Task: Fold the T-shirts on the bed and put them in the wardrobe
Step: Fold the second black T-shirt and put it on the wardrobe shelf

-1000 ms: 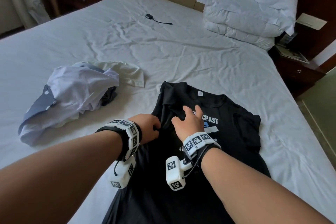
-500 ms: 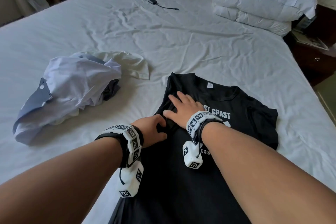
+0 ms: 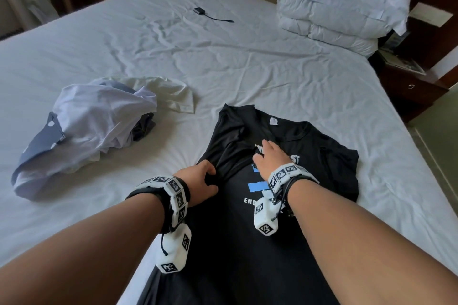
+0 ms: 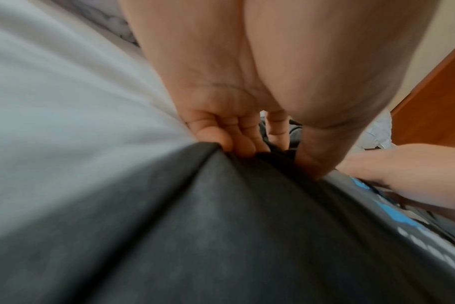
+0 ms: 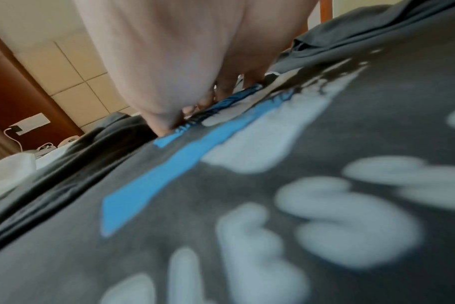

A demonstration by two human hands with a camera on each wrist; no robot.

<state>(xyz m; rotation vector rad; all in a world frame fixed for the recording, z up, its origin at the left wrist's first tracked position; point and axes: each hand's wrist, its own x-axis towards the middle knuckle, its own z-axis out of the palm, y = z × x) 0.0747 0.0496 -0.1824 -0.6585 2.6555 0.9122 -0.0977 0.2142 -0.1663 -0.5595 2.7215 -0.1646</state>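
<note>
L hand (image 3: 198,182) pinches black tee (image 3: 247,255) edge.

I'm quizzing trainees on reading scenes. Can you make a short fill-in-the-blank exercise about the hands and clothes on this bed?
1. The left hand grips the ____ T-shirt.
2. The right hand rests on the shirt's printed ____.
3. The crumpled light-coloured clothes lie to the ____ of that shirt.
4. The stacked pillows are ____ in colour.

Missing words: black; front; left; white
</note>
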